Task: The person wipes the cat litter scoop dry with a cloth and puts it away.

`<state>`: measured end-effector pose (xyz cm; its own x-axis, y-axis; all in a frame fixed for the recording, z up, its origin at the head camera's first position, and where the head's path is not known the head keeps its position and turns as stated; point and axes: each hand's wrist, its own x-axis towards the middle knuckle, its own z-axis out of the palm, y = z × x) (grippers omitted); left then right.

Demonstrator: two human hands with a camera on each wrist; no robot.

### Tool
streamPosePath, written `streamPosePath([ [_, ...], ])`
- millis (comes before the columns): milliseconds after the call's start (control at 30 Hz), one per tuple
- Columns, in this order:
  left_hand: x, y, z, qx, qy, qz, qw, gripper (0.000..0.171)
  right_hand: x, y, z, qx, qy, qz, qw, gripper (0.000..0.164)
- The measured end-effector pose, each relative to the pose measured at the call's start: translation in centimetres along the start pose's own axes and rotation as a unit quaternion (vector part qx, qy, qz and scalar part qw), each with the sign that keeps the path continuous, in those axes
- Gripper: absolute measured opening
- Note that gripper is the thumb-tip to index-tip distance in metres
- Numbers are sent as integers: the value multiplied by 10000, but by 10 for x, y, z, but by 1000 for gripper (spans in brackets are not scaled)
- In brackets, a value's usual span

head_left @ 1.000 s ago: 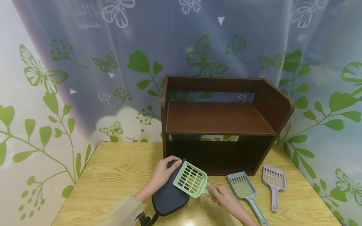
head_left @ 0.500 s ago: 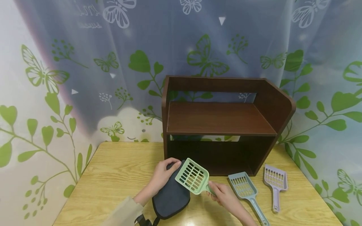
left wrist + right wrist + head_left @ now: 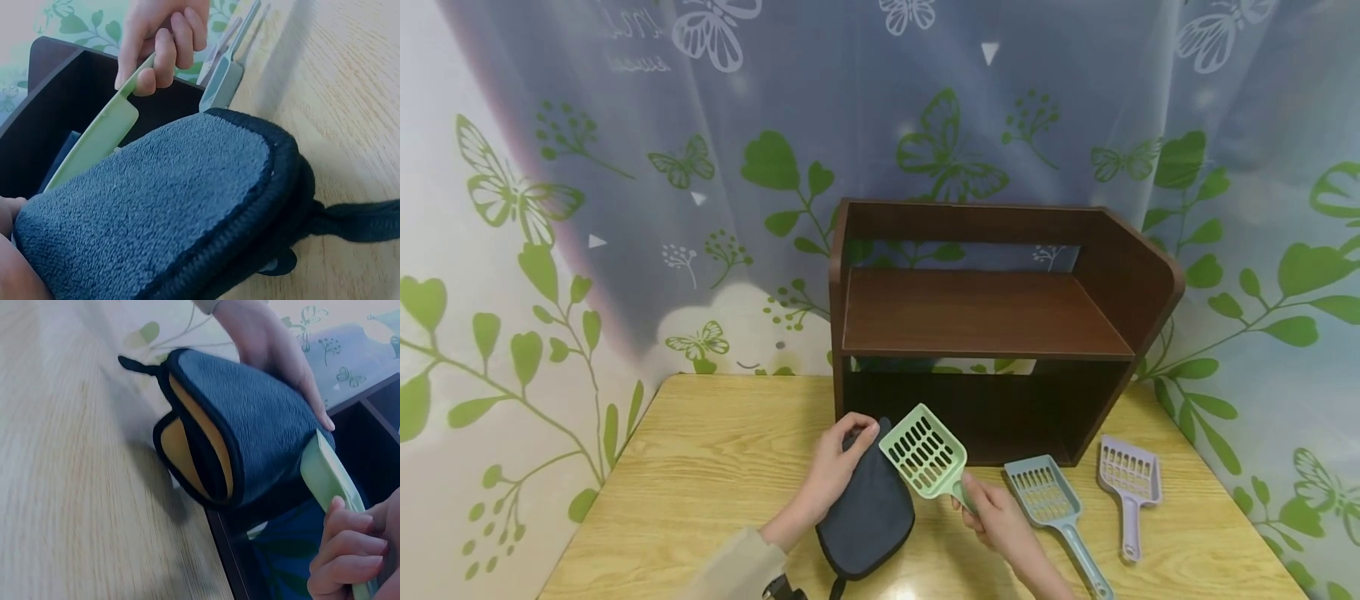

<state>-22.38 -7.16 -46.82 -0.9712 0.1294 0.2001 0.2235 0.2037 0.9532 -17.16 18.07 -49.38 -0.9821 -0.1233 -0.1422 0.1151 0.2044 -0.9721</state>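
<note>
My left hand (image 3: 841,463) grips the narrow top end of a dark blue-grey plush mitt (image 3: 867,517). Black trim, a hanging loop and an orange-yellow lining show on the mitt (image 3: 250,412) in the right wrist view, where its wide end gapes. My right hand (image 3: 1000,518) holds a light green slotted litter scoop (image 3: 925,454) by its handle, fingers curled round it. The scoop's head is tilted up, its left edge right at the mitt's upper right side. In the left wrist view the mitt partly hides the scoop (image 3: 100,134).
A dark brown two-tier shelf (image 3: 992,312) stands behind my hands on the wooden table (image 3: 715,450). Right of my right hand lie a blue-grey litter scoop (image 3: 1047,496) and a lilac litter scoop (image 3: 1129,475). A patterned curtain (image 3: 760,108) hangs behind.
The green litter scoop has moved up and to the right, its head turning more upright. The mitt's lower end has swung slightly right, while my left hand keeps its hold at the top.
</note>
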Motion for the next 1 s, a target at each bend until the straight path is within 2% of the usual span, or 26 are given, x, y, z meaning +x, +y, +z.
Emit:
streamPosePath([
  [167, -2, 1, 4, 343, 256, 248, 9988, 26, -4, -3, 4, 307, -89, 104, 9994, 55],
  [300, -6, 2, 9, 602, 372, 363, 9968, 30, -6, -7, 7, 505, -170, 147, 9985, 48],
  [600, -16, 6, 29, 238, 697, 312, 9968, 34, -4, -9, 16, 744, -19, 213, 9970, 45],
  [700, -18, 8, 34, 241, 762, 277, 9964, 34, -4, -10, 19, 778, 89, 226, 9967, 45],
  [800, -22, 9, 38, 284, 653, 296, 9970, 34, -3, -13, 21, 805, 201, 162, 9964, 46],
  [1000, -33, 11, 49, 665, 51, 272, 9974, 32, 3, -20, 21, 952, 432, -19, 9945, 46],
])
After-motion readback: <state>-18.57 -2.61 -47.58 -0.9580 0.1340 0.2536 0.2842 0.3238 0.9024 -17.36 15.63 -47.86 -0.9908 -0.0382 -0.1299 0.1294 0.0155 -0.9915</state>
